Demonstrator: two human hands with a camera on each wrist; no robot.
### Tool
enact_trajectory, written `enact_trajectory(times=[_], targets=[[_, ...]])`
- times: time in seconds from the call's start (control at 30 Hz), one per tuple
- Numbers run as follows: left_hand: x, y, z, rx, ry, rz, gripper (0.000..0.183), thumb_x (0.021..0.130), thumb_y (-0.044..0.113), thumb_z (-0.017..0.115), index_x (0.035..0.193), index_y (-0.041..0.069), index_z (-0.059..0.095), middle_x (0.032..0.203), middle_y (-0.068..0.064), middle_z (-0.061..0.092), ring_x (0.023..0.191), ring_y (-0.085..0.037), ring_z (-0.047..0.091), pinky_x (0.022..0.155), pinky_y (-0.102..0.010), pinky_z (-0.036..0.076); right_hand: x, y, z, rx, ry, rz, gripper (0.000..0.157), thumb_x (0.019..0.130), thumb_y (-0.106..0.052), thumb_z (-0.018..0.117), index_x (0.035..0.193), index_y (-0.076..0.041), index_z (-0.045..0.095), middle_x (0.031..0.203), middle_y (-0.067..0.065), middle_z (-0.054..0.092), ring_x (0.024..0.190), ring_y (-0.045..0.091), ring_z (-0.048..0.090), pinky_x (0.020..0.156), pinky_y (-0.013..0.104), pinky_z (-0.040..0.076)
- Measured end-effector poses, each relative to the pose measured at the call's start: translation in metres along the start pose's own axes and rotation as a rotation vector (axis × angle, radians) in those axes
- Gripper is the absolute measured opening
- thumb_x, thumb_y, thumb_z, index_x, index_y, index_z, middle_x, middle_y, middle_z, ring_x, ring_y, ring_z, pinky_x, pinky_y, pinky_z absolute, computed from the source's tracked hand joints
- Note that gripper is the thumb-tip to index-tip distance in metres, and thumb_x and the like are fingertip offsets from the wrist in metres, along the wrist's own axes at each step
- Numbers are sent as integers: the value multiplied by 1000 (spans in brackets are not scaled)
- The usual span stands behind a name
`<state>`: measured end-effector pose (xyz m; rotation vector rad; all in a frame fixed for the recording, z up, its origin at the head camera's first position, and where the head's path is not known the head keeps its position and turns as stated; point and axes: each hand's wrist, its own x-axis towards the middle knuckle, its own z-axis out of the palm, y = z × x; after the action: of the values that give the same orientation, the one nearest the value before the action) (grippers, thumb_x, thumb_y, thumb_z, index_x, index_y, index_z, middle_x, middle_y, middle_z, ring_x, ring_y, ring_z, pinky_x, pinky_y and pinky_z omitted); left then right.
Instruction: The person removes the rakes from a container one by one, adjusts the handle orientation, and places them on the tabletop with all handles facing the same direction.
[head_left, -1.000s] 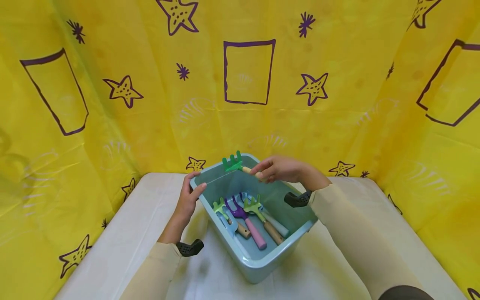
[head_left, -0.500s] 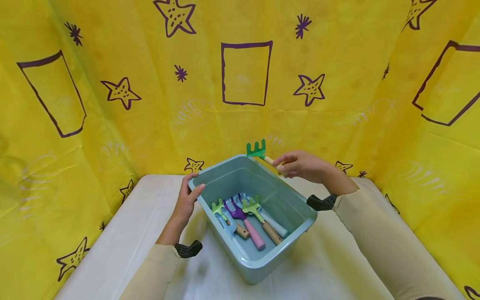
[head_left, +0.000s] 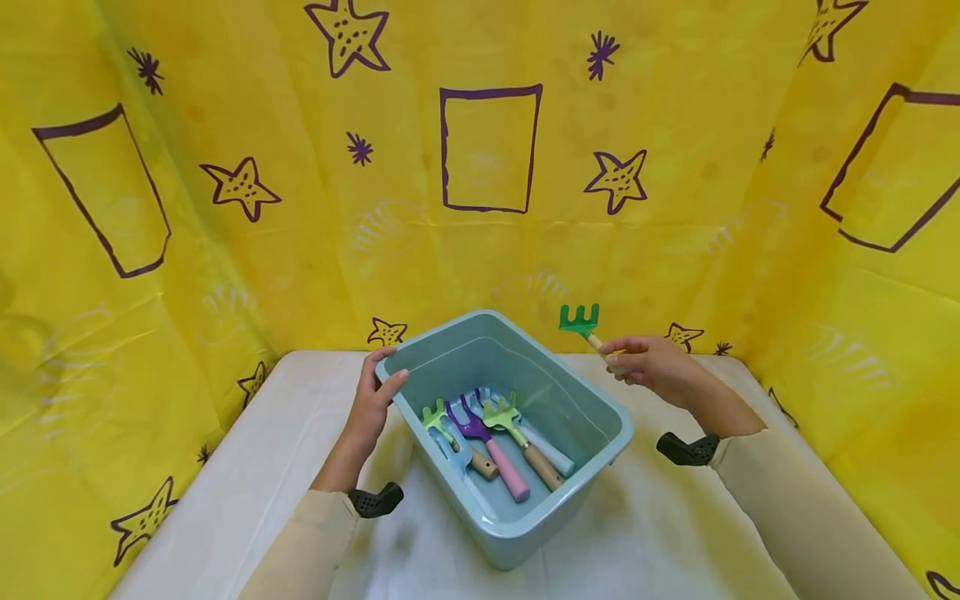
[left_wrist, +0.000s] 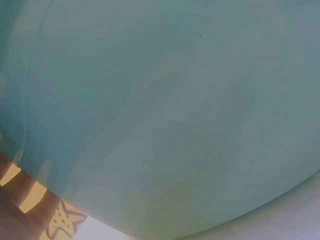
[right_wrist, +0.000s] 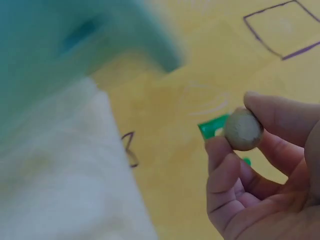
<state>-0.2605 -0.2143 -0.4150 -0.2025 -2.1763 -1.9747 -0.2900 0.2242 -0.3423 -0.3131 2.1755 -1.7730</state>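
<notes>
Green rake (head_left: 579,326), one o'clock from tub (head_left: 555,387); likely light, stiff; right fingers (head_left: 628,342) pinch handle (head_left: 596,341), probably surest hold; left fingers (head_left: 376,357) grip tub.

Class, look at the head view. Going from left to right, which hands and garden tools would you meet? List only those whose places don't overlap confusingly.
Left hand → purple fork with pink handle → dark green rake → right hand

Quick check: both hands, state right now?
Left hand: gripping the blue-green bin at one corner.
Right hand: pinching the green rake by its handle.
</notes>
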Motion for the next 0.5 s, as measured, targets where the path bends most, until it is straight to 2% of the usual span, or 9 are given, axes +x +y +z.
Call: enact_trajectory(times=[0.23,0.5], targets=[[1,-1,0,9,-3,-7,53,97,32,55,142,18,30,145,-13,34,127,-35,39,104,-56,35,-15,35,-3,-7,67,3,32,96,-15,61,122,3,59,97,3,64,87,21,59,80,26,52],[0,-2,-1,-6,-2,18,51,99,27,53,142,15,29,143,-17,34,124,-37,40,104,-58,34,-24,67,-2,-38,139,100,38,95,-17,63,126,5,57,99,5,66,91,31,59,83,31,52]])
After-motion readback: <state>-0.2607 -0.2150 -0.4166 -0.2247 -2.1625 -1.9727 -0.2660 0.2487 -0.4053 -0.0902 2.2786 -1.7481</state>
